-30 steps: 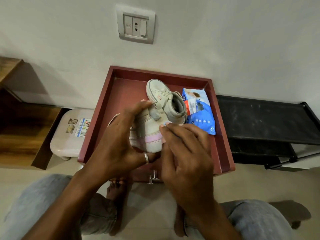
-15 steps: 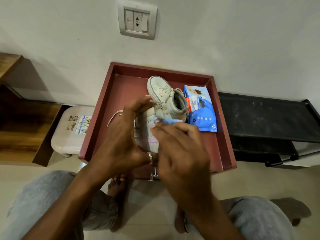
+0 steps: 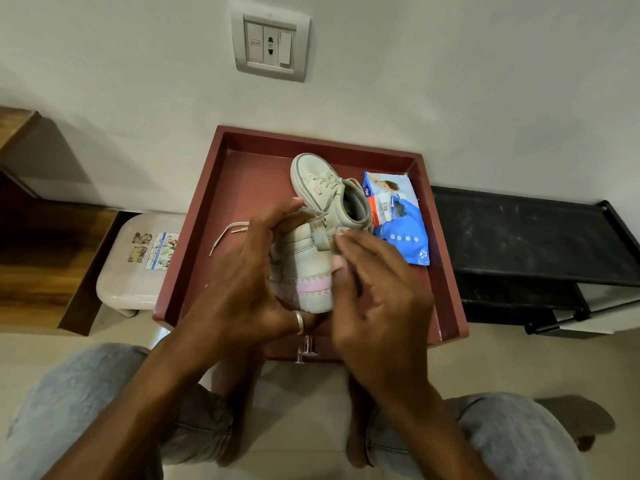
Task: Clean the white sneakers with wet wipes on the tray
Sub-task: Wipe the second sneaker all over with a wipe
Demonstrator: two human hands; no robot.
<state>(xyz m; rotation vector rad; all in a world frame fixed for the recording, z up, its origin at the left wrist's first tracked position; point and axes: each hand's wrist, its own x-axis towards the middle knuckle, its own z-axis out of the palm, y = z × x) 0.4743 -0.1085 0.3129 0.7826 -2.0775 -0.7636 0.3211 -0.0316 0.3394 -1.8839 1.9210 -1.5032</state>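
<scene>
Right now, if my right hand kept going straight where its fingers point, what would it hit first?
The sneaker held in your left hand. The fingertips of the right hand look to be against its side, though exact contact is hard to judge.

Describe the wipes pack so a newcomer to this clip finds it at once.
Find the red tray below the wall socket. Along its right wall, just right of the sneaker lying there, is the wipes pack. It is the only blue thing in the tray, flat and glossy with a barcode label.
</scene>
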